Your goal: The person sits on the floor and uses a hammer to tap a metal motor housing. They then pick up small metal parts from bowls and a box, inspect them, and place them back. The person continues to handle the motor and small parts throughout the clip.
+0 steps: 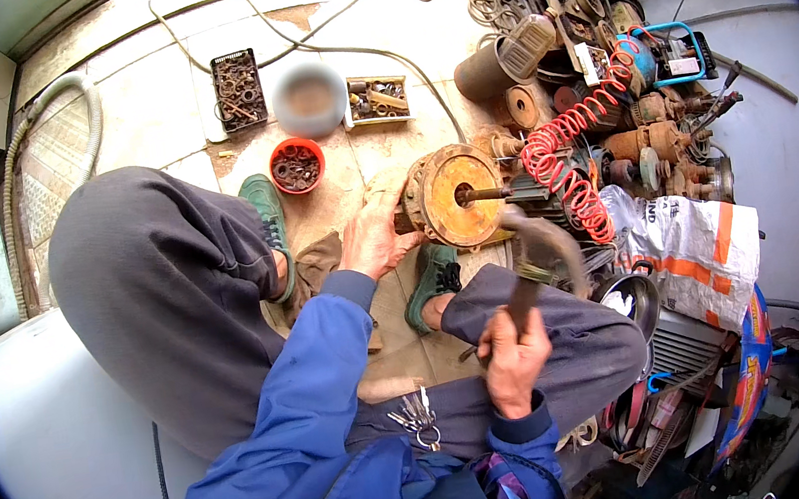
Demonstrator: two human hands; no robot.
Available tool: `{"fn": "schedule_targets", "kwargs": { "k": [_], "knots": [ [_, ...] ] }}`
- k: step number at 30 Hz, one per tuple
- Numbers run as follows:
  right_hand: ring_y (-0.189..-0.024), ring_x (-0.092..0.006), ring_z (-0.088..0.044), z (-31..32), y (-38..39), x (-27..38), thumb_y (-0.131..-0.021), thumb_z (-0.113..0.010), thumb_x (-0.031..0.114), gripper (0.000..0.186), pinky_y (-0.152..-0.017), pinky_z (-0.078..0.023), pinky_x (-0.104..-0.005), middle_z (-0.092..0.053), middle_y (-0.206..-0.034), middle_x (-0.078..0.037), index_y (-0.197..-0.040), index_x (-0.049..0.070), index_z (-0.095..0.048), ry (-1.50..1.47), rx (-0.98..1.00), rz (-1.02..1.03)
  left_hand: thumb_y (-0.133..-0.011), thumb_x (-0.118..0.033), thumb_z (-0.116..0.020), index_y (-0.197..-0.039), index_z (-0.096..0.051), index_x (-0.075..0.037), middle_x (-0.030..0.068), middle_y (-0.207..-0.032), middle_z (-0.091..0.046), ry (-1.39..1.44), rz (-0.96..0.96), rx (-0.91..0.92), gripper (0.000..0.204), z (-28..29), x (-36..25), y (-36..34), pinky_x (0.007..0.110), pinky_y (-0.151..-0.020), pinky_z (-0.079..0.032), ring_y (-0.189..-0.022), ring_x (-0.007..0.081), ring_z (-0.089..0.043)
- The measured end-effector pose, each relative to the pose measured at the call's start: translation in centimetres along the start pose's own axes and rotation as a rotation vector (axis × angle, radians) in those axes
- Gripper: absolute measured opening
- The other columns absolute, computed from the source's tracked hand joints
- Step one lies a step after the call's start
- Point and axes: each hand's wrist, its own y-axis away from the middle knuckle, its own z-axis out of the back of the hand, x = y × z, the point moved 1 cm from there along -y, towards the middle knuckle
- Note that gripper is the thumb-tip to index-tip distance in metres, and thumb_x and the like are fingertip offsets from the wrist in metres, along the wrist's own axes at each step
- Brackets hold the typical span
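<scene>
My left hand (375, 229) is closed against the left side of a rusty round motor or pump part (442, 188), steadying it. A thin shaft (485, 195) sticks out from the middle of its orange-brown disc face. In my right hand (516, 359) is a hammer (525, 299), gripped by its handle. The hammer's head is smeared by motion and lies close to the lower right rim of the disc. Both my feet, in green shoes (432, 283), are on the floor near the part.
Beyond my feet stand a red bowl (297, 166) of rusty bits, a black crate (238, 91) of hardware and a box (378, 99) of small parts. A red coiled hose (570, 166), rusty motors (653, 143) and a white sack (697, 246) crowd the right. Cables (363, 50) cross the floor.
</scene>
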Motion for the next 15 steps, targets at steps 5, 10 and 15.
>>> {"fn": "schedule_targets", "kwargs": {
  "k": [5,10,15],
  "knots": [
    [-0.055,-0.0088,-0.054,-0.7,-1.1,-2.3,-0.105,-0.066,0.020,0.021,-0.050,-0.044,-0.0307,-0.058,-0.067,-0.003,-0.099,0.000,-0.061,0.455,0.166,0.019,-0.069,-0.020,-0.094,-0.148,-0.056,-0.011,0.0208,-0.135,-0.067,0.024,-0.042,-0.050,0.088,-0.7,0.8,-0.2,0.044,-0.103,-0.053,-0.123,0.0398,-0.066],
    [-0.078,-0.0488,-0.069,-1.4,-1.1,-1.2,-0.105,-0.062,0.022,0.021,-0.068,-0.052,-0.0521,-0.067,-0.081,-0.029,-0.105,0.001,-0.059,0.588,0.163,0.069,-0.072,-0.018,-0.093,-0.143,-0.059,-0.006,0.0205,-0.123,-0.072,0.007,0.025,-0.110,0.080,-1.1,0.2,1.0,0.043,-0.096,-0.058,-0.112,0.0368,-0.072],
    [-0.078,-0.0517,-0.067,-1.6,-1.3,-0.8,-0.105,-0.062,0.019,0.019,-0.067,-0.051,-0.0539,-0.066,-0.081,-0.031,-0.101,0.001,-0.055,0.594,0.216,0.076,-0.084,-0.003,-0.080,-0.137,-0.056,0.008,0.0216,-0.126,-0.070,0.440,0.480,-0.018,0.060,-4.8,2.8,2.8,0.038,-0.093,-0.058,-0.111,0.0260,-0.071]
  ]
}}
